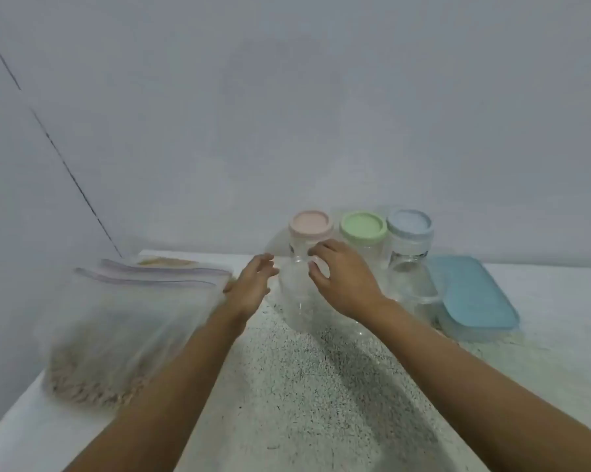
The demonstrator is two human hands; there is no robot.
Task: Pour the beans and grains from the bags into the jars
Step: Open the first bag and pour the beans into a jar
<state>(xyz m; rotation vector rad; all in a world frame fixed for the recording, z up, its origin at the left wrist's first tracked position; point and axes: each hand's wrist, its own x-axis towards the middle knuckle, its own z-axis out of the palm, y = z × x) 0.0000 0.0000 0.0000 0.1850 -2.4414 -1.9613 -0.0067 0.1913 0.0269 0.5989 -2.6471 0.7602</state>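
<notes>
The right hand (345, 281) is curling fingers and thumb round the shoulder of the pink-lidded jar (294, 277), which is standing at the back of the table (304, 386). The left hand (251, 287) is hovering open just beside it; whether it touches cannot be told. Three jars are standing in a row, the others being the green-lidded jar (363, 229) and the blue-lidded jar (409, 240). Two bags are lying at the left, the front bag (123, 328) blurred and partly hiding the rear bag (171, 264).

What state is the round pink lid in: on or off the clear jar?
On. The round pink lid covers the mouth of the clear jar.
</notes>
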